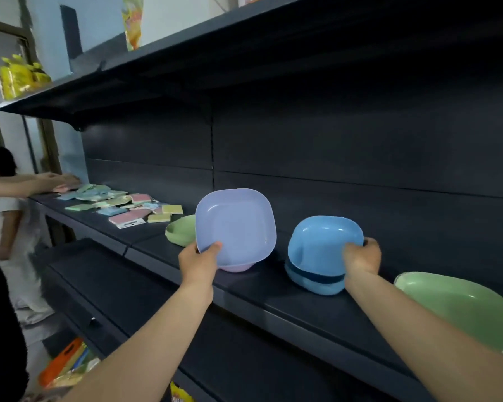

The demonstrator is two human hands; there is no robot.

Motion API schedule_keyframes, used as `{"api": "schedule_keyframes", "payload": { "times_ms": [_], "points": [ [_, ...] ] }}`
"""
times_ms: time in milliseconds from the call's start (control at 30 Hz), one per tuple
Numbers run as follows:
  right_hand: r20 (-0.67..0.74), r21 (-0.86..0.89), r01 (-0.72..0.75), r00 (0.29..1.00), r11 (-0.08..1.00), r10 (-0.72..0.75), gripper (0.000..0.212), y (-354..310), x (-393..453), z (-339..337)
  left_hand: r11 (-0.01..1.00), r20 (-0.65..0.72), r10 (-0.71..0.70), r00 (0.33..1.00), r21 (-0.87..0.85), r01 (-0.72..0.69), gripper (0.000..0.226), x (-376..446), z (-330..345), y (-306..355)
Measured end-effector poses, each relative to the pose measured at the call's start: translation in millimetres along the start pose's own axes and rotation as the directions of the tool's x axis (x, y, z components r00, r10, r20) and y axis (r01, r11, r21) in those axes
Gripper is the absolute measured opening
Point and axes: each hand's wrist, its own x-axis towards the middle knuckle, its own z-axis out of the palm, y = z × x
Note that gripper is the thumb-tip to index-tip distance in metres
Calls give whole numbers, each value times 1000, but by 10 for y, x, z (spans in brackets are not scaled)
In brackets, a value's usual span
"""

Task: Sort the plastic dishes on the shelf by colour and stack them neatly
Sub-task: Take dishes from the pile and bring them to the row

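My left hand (198, 261) grips the near rim of a lilac square dish (235, 224), tilted up toward me above a pink dish (238, 267) that lies on the dark shelf (273, 294). My right hand (362, 256) grips the right rim of a blue dish (322, 242), tilted over another blue dish (314, 282) that rests on the shelf. A green dish (180, 230) sits behind and left of the lilac one. A second, larger-looking green dish (462, 306) lies at the far right, cut off by the frame edge.
Several pastel packets (122, 204) are spread on the shelf further left, where another person's hands (55, 178) reach. The upper shelf (186, 53) overhangs the dishes. A lower shelf (99, 274) juts out below. Orange and yellow packages (67, 364) lie near the floor.
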Motion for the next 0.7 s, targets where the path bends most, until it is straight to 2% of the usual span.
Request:
{"api": "schedule_keyframes", "payload": {
  "times_ms": [167,367,700],
  "points": [
    [-147,-82,-4,989,997,-8,26,295,78,222,999,132,-15,991,48,9,14,544,20,-25],
    [-341,-279,-18,936,960,-82,23,502,154,319,996,290,-80,954,56,67,10,924,182,-123],
    [-441,-249,-112,897,962,-10,31,613,182,334,991,452,-133,882,82,107,10,1085,332,-218]
  ]
}}
